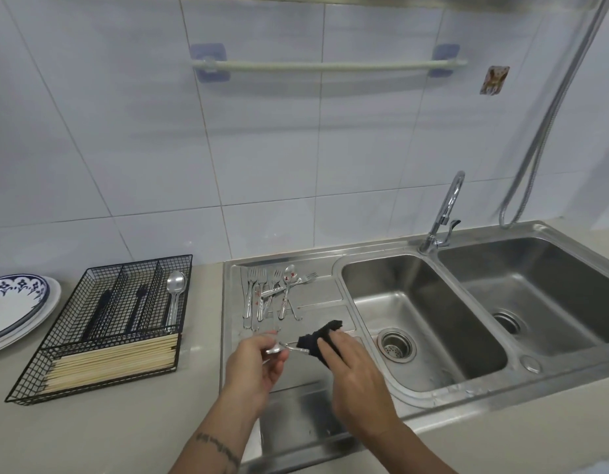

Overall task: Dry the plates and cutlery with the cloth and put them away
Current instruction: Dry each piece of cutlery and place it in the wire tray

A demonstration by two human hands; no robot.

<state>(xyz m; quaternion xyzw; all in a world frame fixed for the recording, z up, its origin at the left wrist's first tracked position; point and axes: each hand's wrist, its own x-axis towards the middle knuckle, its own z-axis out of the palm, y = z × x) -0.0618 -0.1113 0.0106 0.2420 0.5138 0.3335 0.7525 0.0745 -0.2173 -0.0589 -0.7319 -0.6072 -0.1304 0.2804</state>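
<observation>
- Left hand is pinching a spoon over the drainboard; right hand is gripping the black cloth, wiping its handle
- Next is calling for the wire cutlery tray; more cutlery is waiting

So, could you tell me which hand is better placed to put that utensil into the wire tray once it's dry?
Probably the left hand: it already pinches the utensil and is nearer the wire tray. The right hand holds the cloth.
</observation>
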